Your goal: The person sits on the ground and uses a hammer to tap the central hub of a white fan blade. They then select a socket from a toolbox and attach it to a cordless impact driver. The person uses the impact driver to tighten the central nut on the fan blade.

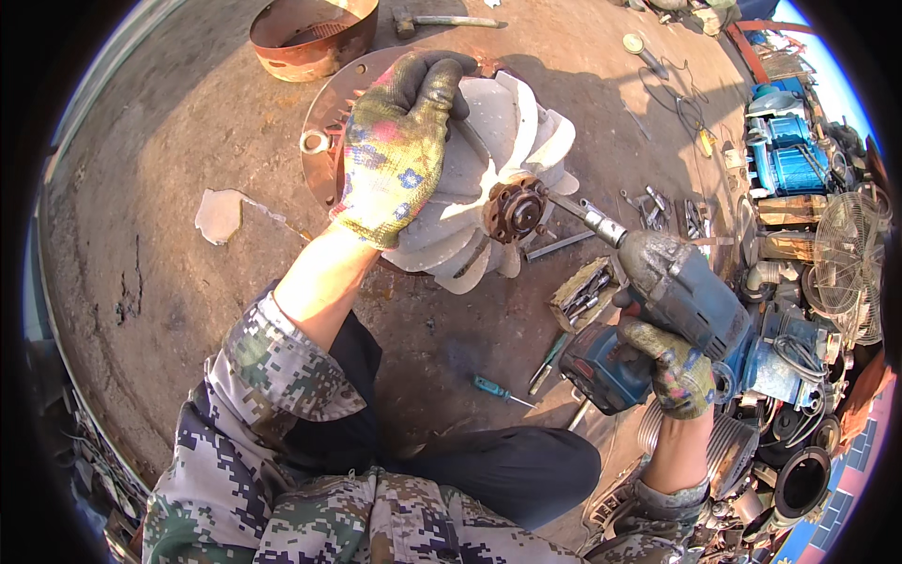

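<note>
My gloved left hand [398,141] grips a blade edge at the upper left of a pale fan impeller [451,229], its fingertips partly hidden. My gloved right hand [669,366] is closed around the handle of a blue cordless impact wrench [680,289]. The wrench's socket extension [602,225] points left and reaches the right side of the impeller's rusty hub [518,209]; the exact contact is too small to tell. Behind the impeller lies a round rusty flange [324,106] with a ring-shaped eye at its left.
Near my knees lie a teal screwdriver [493,386] and an open box of sockets [581,292]. Wrenches [655,208] lie farther right. A rusty drum [310,46] and a hammer [451,21] are at the top. Motors [789,155] and a wire fan guard [849,261] crowd the right.
</note>
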